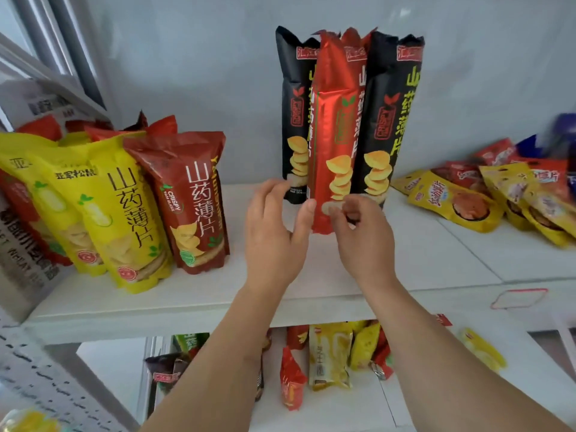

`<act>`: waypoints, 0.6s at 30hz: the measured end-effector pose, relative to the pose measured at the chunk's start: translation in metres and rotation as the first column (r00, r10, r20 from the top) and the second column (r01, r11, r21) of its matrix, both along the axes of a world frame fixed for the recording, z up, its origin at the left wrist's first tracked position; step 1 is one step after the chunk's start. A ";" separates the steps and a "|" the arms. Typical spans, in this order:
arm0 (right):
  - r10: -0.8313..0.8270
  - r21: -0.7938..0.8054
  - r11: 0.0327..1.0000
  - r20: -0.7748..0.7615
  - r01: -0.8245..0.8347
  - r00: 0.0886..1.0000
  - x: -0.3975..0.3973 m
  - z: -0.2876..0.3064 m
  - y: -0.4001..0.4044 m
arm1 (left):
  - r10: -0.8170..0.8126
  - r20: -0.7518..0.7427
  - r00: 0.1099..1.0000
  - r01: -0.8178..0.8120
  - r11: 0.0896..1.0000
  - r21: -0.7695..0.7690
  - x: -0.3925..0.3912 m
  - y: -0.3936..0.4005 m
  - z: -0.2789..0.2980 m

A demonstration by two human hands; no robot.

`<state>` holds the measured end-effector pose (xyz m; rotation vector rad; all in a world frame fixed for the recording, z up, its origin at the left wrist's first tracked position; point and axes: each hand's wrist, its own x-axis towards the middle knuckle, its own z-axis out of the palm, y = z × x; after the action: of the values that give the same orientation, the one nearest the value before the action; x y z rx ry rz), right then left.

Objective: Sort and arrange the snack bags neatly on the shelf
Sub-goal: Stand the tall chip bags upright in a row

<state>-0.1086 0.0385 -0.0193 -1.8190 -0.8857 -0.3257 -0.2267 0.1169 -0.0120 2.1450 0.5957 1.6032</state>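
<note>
on the white shelf (420, 244) at twelve o'clock, the tall red bag (335, 135) stands between black bags (386, 120), light, slick and crushable, its base pinched by the right hand (358, 232); left hand (274, 232) loose beside it.

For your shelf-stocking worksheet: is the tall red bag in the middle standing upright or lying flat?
Upright. The tall red bag stands on its bottom edge on the shelf, in front of two black bags, steadied near its base by both hands.

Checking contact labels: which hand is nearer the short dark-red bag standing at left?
Left. The left hand is just right of the short dark-red bag; the right hand is farther right, pinching the tall red bag.
</note>
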 end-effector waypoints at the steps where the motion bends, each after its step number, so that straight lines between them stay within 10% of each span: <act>1: -0.030 0.027 0.999 -0.002 0.030 1.000 0.013 0.001 -0.004 | -0.053 -0.025 0.998 0.049 0.992 -0.115 0.013 -0.003 0.004; 5: -0.082 0.108 0.990 -0.072 0.090 0.994 0.062 0.007 -0.014 | -0.191 0.011 0.982 0.177 0.883 -0.435 0.063 0.002 0.013; 18: 0.285 0.199 0.953 -0.347 -0.227 0.894 0.132 -0.003 0.013 | -0.310 0.009 0.951 0.237 0.708 -0.666 0.108 0.040 -0.013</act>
<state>0.0234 0.0512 -0.0222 -1.5283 -0.7944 0.1177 -0.1183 0.1574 -0.0247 1.6702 0.7055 0.9196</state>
